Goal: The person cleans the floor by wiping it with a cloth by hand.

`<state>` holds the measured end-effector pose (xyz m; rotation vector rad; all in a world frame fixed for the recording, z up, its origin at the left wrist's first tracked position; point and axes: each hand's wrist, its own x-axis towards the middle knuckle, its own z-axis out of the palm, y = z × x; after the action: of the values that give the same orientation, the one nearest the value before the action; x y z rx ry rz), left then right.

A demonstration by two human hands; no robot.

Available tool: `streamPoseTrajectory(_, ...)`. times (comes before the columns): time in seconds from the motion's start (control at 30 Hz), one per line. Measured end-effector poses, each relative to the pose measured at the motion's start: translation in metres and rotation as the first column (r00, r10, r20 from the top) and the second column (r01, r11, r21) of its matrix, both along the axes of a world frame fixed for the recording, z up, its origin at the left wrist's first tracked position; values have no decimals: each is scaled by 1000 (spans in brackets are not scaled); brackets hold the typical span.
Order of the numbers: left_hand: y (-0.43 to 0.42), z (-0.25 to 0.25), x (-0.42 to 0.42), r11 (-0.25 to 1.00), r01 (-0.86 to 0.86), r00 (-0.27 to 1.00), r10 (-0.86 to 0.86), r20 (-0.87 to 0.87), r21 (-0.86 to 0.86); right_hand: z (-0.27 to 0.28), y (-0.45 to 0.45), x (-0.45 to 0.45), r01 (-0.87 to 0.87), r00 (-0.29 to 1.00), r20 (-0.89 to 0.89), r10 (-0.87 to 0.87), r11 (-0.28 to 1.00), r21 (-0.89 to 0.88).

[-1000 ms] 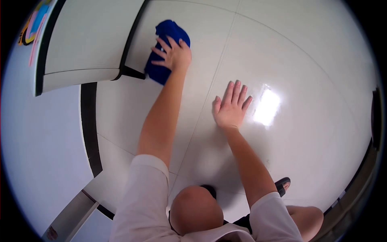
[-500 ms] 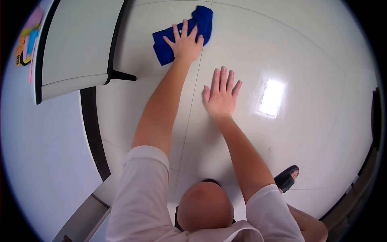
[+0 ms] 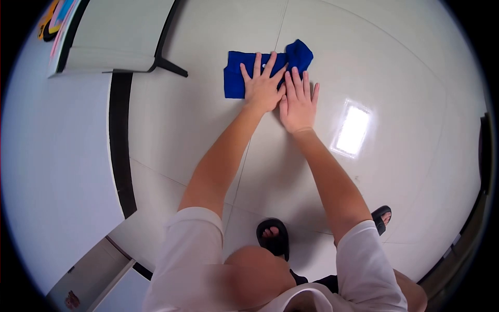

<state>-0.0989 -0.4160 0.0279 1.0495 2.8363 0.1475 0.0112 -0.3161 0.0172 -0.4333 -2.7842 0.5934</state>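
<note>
A blue cloth [image 3: 235, 78] lies on the pale tiled floor [image 3: 395, 93], flat at its left end and bunched at its right. My left hand [image 3: 262, 88] rests on the cloth's middle with fingers spread. Close beside it on the right is my right hand [image 3: 300, 104], fingers stretched out, its fingertips at the cloth's lower right edge. The two hands touch or nearly touch at the thumbs. Neither hand grips the cloth.
A grey-white cabinet [image 3: 122, 34] with a black leg [image 3: 172, 67] stands at the upper left. Below it is a white panel with a dark base strip [image 3: 119, 145]. Black slippers [image 3: 273, 238] are near my knee. Light glares off the floor to the right.
My left hand and the blue cloth have moved right, away from the cabinet leg. The right hand shifted left, then up and right, and now meets the cloth beside my left hand.
</note>
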Motion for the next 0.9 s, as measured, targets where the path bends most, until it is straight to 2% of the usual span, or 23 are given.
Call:
streamPoseTrajectory(0.1,-15,4,22,1000,-7,1000,7,25,16,10,7,15,-113,991,-62,117,991,76)
streamPoseTrajectory(0.23,-39,9,73,994,18,1000,-20,12,107,23,15,63,-261,963,-32,266,959,111)
streamPoseTrajectory(0.33,-69,19,111,995,54,994,-62,95,80,31,3,98,-387,921,-14,388,920,66)
streamPoseTrajectory(0.43,-92,21,128,988,133,979,-143,147,76,36,-13,117,-415,910,-23,414,910,1)
streamPoseTrajectory(0.53,-86,17,125,942,-113,977,49,205,315,42,-18,118,-362,932,-6,363,930,69)
streamPoseTrajectory(0.57,-80,17,121,957,-134,985,100,139,258,48,-20,111,-345,938,35,344,937,54)
streamPoseTrajectory(0.67,-64,14,96,978,-72,996,61,62,194,45,-16,94,-323,940,107,324,946,-28)
streamPoseTrajectory(0.77,-49,7,40,974,74,997,-72,-18,213,43,-10,76,-283,959,33,281,957,58)
streamPoseTrajectory(0.87,-29,0,-26,959,209,975,-189,-120,194,25,6,43,-238,971,41,235,966,103)
streamPoseTrajectory(0.9,-22,-2,-44,969,193,973,-169,-156,157,23,9,27,-224,974,33,222,967,118)
